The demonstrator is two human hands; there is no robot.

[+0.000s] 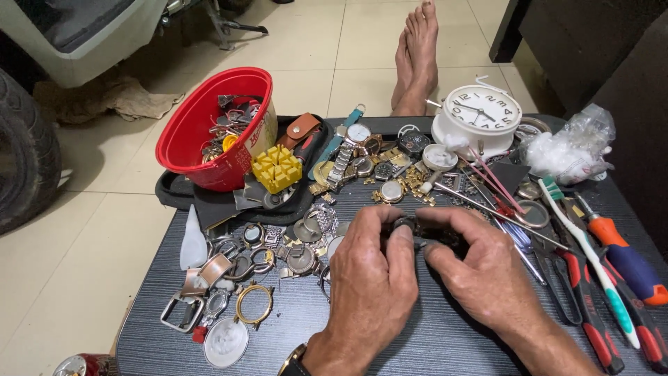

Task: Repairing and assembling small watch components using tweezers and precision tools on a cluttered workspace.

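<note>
Dark table point(431, 341), two hands point(372, 278), one watch point(417, 228)

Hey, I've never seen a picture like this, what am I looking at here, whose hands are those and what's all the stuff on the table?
This is one picture from a camera worn on a person's head, looking down at their own two bare hands. The left hand and right hand together pinch a small dark watch part; what exactly it is I cannot tell. They work over a dark table strewn with watch cases, straps and metal links. Around them lie a red bowl of parts, a yellow block, a white alarm clock, a toothbrush and red-handled pliers. The person's bare feet rest on the tiled floor beyond.
</note>
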